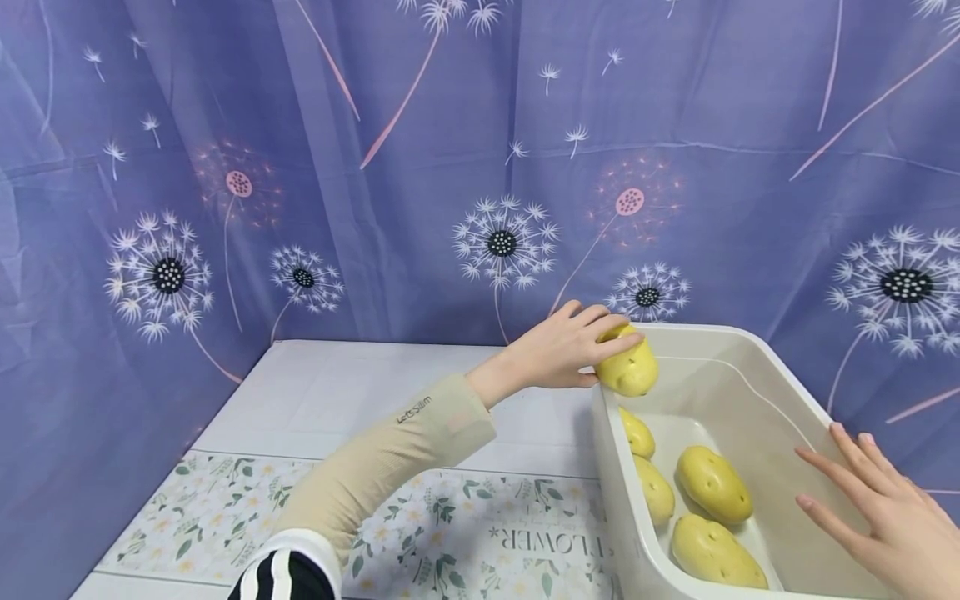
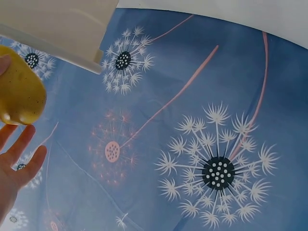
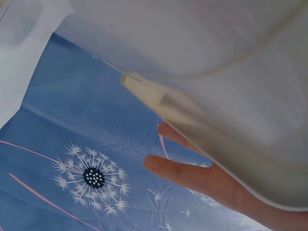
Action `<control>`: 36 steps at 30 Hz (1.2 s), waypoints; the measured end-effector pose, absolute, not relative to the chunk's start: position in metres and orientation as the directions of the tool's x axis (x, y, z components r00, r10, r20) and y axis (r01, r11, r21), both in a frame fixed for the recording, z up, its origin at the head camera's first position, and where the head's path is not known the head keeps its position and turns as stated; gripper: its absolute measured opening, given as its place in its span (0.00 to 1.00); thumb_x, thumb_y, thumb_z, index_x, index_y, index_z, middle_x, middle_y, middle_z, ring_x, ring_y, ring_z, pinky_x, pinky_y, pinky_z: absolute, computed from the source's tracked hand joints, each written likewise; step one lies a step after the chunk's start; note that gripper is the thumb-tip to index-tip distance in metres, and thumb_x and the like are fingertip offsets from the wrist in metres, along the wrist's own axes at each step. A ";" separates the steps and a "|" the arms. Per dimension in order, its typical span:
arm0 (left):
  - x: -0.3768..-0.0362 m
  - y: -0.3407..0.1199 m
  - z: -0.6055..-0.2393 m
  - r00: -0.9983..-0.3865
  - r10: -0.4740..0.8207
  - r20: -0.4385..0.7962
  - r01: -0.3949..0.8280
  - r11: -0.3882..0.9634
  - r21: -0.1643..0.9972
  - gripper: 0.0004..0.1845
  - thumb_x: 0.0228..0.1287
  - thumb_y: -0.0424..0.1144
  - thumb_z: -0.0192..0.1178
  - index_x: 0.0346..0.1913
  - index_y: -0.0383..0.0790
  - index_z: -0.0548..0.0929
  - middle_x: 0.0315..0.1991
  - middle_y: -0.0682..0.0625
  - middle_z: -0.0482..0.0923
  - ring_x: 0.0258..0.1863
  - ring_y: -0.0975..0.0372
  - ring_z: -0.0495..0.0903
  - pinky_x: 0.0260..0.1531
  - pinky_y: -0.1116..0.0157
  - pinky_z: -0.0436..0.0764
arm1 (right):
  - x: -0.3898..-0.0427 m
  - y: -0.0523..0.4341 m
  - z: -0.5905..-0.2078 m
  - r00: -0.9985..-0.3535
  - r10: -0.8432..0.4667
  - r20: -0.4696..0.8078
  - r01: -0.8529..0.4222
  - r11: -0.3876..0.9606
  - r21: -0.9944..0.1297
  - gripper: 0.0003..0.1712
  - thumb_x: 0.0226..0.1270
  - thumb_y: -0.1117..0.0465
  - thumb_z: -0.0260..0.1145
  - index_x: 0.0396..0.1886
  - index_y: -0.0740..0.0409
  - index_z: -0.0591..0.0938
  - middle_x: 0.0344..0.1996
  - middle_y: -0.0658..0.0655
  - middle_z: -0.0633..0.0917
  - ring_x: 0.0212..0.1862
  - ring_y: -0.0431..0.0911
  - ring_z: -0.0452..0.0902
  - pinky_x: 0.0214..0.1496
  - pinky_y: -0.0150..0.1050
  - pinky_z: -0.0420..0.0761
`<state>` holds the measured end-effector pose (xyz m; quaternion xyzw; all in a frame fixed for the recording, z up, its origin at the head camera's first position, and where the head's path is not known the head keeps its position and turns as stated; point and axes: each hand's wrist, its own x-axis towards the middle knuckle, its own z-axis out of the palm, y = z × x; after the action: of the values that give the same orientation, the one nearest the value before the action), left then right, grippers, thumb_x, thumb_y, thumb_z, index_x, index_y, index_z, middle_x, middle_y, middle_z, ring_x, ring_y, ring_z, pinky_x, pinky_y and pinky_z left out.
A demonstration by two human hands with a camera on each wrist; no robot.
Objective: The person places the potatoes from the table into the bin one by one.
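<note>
My left hand [image 1: 573, 346] grips a yellow potato [image 1: 630, 367] at the far left corner of the white plastic bin [image 1: 761, 350]. In the left wrist view the same potato [image 2: 21, 91] shows close to the fingers, with part of it cut off by the frame edge. Several more potatoes lie on the bin's floor, among them one potato [image 1: 714, 483] near the middle and another potato [image 1: 716, 552] toward the front. At the bin's right side is my right hand [image 1: 892, 504], its fingers spread and fairly straight along the rim, holding nothing.
A white table [image 1: 360, 383] extends left of the bin, with a flower-printed strip [image 1: 420, 517] along its front. Behind and to the left hangs a blue-purple curtain [image 1: 405, 217] with dandelion prints, close to the table's back edge. The bin's walls rise around the potatoes.
</note>
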<state>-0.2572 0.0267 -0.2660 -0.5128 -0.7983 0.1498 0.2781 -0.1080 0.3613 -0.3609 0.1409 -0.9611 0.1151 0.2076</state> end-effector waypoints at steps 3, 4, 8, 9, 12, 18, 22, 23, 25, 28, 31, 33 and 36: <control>-0.260 0.031 -0.266 -0.324 0.902 0.286 0.741 0.429 -0.516 0.37 0.52 0.56 0.57 0.65 0.51 0.60 0.61 0.51 0.65 0.55 0.59 0.66 0.47 0.63 0.69 | -0.108 0.362 -0.360 -0.885 -0.214 0.413 -0.295 0.945 -0.142 0.35 0.57 0.53 0.61 0.65 0.48 0.62 0.70 0.49 0.38 0.69 0.39 0.21 0.64 0.57 0.21; -0.260 0.032 -0.266 -0.326 0.902 0.283 0.742 0.429 -0.515 0.37 0.52 0.57 0.57 0.65 0.51 0.60 0.61 0.51 0.65 0.56 0.59 0.66 0.47 0.63 0.69 | -0.108 0.362 -0.360 -0.888 -0.211 0.408 -0.288 0.948 -0.136 0.36 0.57 0.52 0.62 0.66 0.47 0.62 0.70 0.46 0.38 0.69 0.38 0.21 0.64 0.57 0.20; -0.264 0.039 -0.266 -0.328 0.902 0.279 0.743 0.429 -0.514 0.38 0.52 0.58 0.57 0.65 0.51 0.60 0.60 0.50 0.65 0.56 0.58 0.66 0.47 0.63 0.69 | -0.109 0.363 -0.363 -0.892 -0.202 0.405 -0.269 0.956 -0.115 0.37 0.56 0.51 0.62 0.66 0.43 0.61 0.69 0.41 0.37 0.68 0.34 0.21 0.63 0.57 0.18; -0.265 0.041 -0.266 -0.328 0.902 0.281 0.743 0.430 -0.513 0.38 0.52 0.58 0.57 0.65 0.51 0.60 0.60 0.50 0.65 0.56 0.59 0.66 0.47 0.63 0.69 | -0.109 0.363 -0.363 -0.893 -0.200 0.404 -0.265 0.958 -0.112 0.37 0.56 0.50 0.62 0.66 0.43 0.61 0.69 0.40 0.37 0.68 0.33 0.21 0.63 0.57 0.18; -0.267 0.047 -0.265 -0.325 0.900 0.289 0.745 0.432 -0.508 0.37 0.52 0.58 0.57 0.65 0.52 0.61 0.60 0.51 0.65 0.56 0.59 0.66 0.46 0.63 0.68 | -0.109 0.364 -0.365 -0.895 -0.193 0.403 -0.255 0.961 -0.106 0.37 0.56 0.49 0.62 0.66 0.42 0.61 0.69 0.39 0.37 0.68 0.32 0.21 0.63 0.57 0.18; -0.271 0.057 -0.265 -0.350 0.896 0.275 0.740 0.444 -0.505 0.35 0.53 0.57 0.55 0.65 0.53 0.60 0.60 0.52 0.65 0.56 0.60 0.66 0.47 0.63 0.68 | -0.109 0.363 -0.365 -0.894 -0.190 0.406 -0.249 0.964 -0.097 0.37 0.55 0.49 0.62 0.66 0.42 0.61 0.69 0.38 0.37 0.67 0.31 0.21 0.63 0.59 0.19; -0.272 0.062 -0.264 -0.371 0.890 0.265 0.739 0.456 -0.497 0.35 0.53 0.56 0.55 0.65 0.53 0.60 0.60 0.53 0.65 0.56 0.60 0.65 0.47 0.63 0.68 | -0.108 0.363 -0.364 -0.893 -0.190 0.407 -0.253 0.962 -0.106 0.36 0.55 0.49 0.62 0.65 0.43 0.62 0.69 0.38 0.37 0.68 0.31 0.21 0.63 0.59 0.19; -0.273 0.063 -0.264 -0.378 0.888 0.263 0.740 0.460 -0.491 0.35 0.53 0.56 0.55 0.65 0.53 0.60 0.60 0.53 0.65 0.56 0.61 0.65 0.47 0.63 0.68 | -0.108 0.363 -0.364 -0.894 -0.189 0.406 -0.253 0.962 -0.108 0.36 0.55 0.50 0.62 0.65 0.44 0.62 0.69 0.38 0.37 0.67 0.31 0.21 0.63 0.59 0.19; -0.274 0.065 -0.264 -0.389 0.884 0.261 0.739 0.468 -0.484 0.35 0.53 0.56 0.56 0.65 0.52 0.60 0.59 0.53 0.65 0.56 0.61 0.65 0.47 0.63 0.67 | -0.108 0.363 -0.364 -0.895 -0.187 0.404 -0.251 0.962 -0.111 0.36 0.56 0.50 0.62 0.65 0.44 0.62 0.69 0.39 0.37 0.68 0.31 0.21 0.63 0.59 0.19; -0.275 0.066 -0.264 -0.406 0.878 0.254 0.739 0.479 -0.473 0.36 0.53 0.56 0.55 0.66 0.51 0.59 0.60 0.53 0.65 0.57 0.60 0.65 0.48 0.62 0.67 | -0.108 0.363 -0.364 -0.897 -0.185 0.402 -0.250 0.961 -0.116 0.36 0.56 0.50 0.62 0.65 0.45 0.62 0.69 0.40 0.37 0.68 0.31 0.21 0.63 0.58 0.19; -0.278 0.068 -0.265 -0.422 0.872 0.250 0.740 0.490 -0.461 0.37 0.53 0.57 0.55 0.66 0.51 0.59 0.60 0.52 0.64 0.57 0.60 0.65 0.50 0.62 0.66 | -0.108 0.363 -0.365 -0.896 -0.185 0.404 -0.252 0.961 -0.118 0.36 0.56 0.50 0.61 0.65 0.45 0.62 0.69 0.39 0.37 0.68 0.31 0.21 0.63 0.58 0.19; -0.279 0.070 -0.266 -0.432 0.868 0.247 0.740 0.497 -0.452 0.38 0.53 0.57 0.56 0.66 0.51 0.59 0.60 0.52 0.64 0.57 0.60 0.64 0.50 0.61 0.66 | -0.109 0.363 -0.365 -0.894 -0.187 0.408 -0.255 0.960 -0.119 0.35 0.56 0.50 0.62 0.65 0.45 0.63 0.69 0.40 0.38 0.68 0.31 0.22 0.64 0.58 0.19; -0.280 0.072 -0.268 -0.442 0.863 0.243 0.740 0.504 -0.445 0.38 0.52 0.57 0.56 0.66 0.51 0.59 0.59 0.52 0.65 0.56 0.60 0.64 0.51 0.61 0.66 | -0.109 0.363 -0.365 -0.894 -0.186 0.407 -0.252 0.961 -0.114 0.35 0.56 0.50 0.61 0.65 0.44 0.62 0.69 0.40 0.38 0.68 0.31 0.22 0.63 0.59 0.20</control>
<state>-0.2802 0.0718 -0.2675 -0.4785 -0.8379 0.1378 0.2235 -0.1086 0.3631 -0.3653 0.1131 -0.9697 0.0824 0.2004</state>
